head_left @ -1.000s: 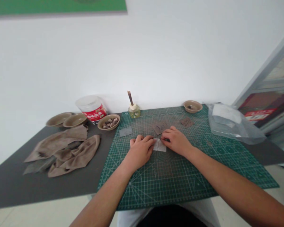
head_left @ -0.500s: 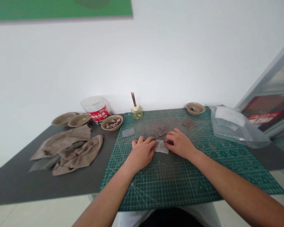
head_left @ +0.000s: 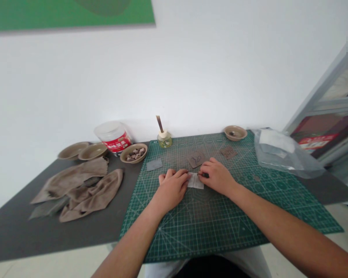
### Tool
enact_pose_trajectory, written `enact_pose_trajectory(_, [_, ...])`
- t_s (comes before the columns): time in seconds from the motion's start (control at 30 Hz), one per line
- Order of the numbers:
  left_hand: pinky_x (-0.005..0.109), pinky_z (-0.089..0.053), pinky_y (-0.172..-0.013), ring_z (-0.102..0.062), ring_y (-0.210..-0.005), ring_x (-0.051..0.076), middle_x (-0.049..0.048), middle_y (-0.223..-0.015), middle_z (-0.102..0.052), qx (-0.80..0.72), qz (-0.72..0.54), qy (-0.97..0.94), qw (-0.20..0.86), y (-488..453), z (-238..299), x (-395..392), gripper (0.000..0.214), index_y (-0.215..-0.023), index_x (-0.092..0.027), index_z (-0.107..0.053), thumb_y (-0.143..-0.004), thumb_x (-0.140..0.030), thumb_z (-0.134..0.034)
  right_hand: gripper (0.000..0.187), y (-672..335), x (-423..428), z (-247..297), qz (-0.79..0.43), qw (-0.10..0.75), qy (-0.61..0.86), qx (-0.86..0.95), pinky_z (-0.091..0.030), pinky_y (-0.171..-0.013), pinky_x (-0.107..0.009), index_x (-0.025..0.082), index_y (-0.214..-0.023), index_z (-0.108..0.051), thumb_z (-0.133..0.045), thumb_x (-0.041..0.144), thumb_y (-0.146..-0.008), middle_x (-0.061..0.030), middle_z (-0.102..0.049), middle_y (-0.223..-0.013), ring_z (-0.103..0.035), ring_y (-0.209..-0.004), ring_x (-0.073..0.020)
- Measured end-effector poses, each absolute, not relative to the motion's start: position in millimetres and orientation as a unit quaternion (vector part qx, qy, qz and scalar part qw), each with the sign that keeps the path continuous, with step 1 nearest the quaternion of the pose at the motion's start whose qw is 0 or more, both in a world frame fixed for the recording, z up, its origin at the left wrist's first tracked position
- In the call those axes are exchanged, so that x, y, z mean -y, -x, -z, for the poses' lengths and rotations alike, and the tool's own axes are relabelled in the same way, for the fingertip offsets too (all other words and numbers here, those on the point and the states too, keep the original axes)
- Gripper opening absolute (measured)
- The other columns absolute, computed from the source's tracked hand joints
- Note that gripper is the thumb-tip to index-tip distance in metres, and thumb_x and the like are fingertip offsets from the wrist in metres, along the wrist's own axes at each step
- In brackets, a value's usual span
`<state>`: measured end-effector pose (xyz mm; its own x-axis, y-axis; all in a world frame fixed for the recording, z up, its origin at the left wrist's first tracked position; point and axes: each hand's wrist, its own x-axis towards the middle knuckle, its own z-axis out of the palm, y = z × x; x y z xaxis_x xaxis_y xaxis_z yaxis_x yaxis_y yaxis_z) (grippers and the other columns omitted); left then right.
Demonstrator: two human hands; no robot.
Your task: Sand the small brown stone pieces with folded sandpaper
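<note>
A pale grey-white piece of paper (head_left: 196, 181), with creases or lines across it, lies on the green cutting mat (head_left: 197, 227). The fingers of my left hand (head_left: 174, 187) stretch flat over its left edge. At the right edge, my right hand (head_left: 217, 177) is closed in a pinch on a small dark piece (head_left: 205, 175), held against the paper; its exact kind is too small to make out. Just beyond my hands lies a brown sandpaper-like square marked 320 (head_left: 196, 159). Another brown square (head_left: 228, 152) with handwriting sits farther right, and a plain grey square (head_left: 154, 165) lies left.
Brown cloths (head_left: 89, 193) lie on the dark table at left. Behind them stand shallow bowls (head_left: 92, 151), a red-labelled plastic jar (head_left: 113, 138) and a bowl of stone-like lumps (head_left: 133, 153). A reed diffuser (head_left: 164, 139), small bowl (head_left: 235, 133) and clear plastic bag (head_left: 284, 154) line the back.
The whole view has shifted slightly. My right hand stays in its pinch at the paper's right edge, and my left hand keeps to the left edge; little else differs.
</note>
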<state>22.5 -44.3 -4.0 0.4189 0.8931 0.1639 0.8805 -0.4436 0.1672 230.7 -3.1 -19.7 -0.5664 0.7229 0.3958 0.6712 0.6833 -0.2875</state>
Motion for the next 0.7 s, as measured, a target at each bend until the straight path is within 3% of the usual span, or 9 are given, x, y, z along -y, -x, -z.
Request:
enact_pose_trajectory(0.13, [0.045,-0.033,-0.08,-0.047,-0.105,0.029,0.0014,-0.13,-0.06,-0.522,-0.118,-0.844,0.027,-23.0,5.4,44.0,0.031,-0.119,-0.033,-0.059,-0.095,-0.023,-0.041,0.014,-230.6,2.4,20.5,-0.068,0.232,0.343,0.908,-0.037,-0.083,-0.034,0.02,-0.079,-0.068,-0.064,0.028,-0.09,-0.0026,-0.066,-0.083,-0.051,-0.084,-0.0198])
enact_pose_trajectory(0.27, [0.045,-0.033,-0.08,-0.048,-0.104,0.029,0.0016,-0.126,-0.062,-0.522,-0.121,-0.844,0.022,-23.1,6.1,44.1,0.031,-0.119,-0.034,-0.059,-0.095,-0.023,-0.041,0.016,-230.5,2.4,20.7,-0.065,0.25,0.389,0.884,-0.037,-0.083,-0.035,0.019,-0.08,-0.068,-0.061,0.028,-0.092,-0.0038,-0.067,-0.084,-0.051,-0.085,-0.0203])
enact_pose_trajectory(0.5, [0.045,-0.033,-0.079,-0.049,-0.103,0.029,0.003,-0.124,-0.064,-0.518,-0.129,-0.845,0.014,-24.4,7.5,45.1,0.03,-0.119,-0.033,-0.059,-0.095,-0.024,-0.043,0.014,-234.9,0.8,21.0,-0.069,0.248,0.385,0.886,-0.038,-0.082,-0.035,0.02,-0.072,-0.064,-0.068,0.024,-0.084,-0.0029,-0.063,-0.079,-0.051,-0.083,-0.0206])
enact_pose_trajectory(0.7, [0.046,-0.031,-0.084,-0.049,-0.107,0.03,0.0051,-0.119,-0.066,-0.512,-0.163,-0.843,0.019,-26.5,4.6,46.0,0.027,-0.118,-0.029,-0.058,-0.092,-0.025,-0.051,0.004,-228.1,1.8,19.7,-0.127,0.268,0.308,0.904,-0.038,-0.089,-0.037,0.02,-0.09,-0.068,-0.063,0.022,-0.089,-0.0031,-0.069,-0.088,-0.058,-0.086,-0.0196])
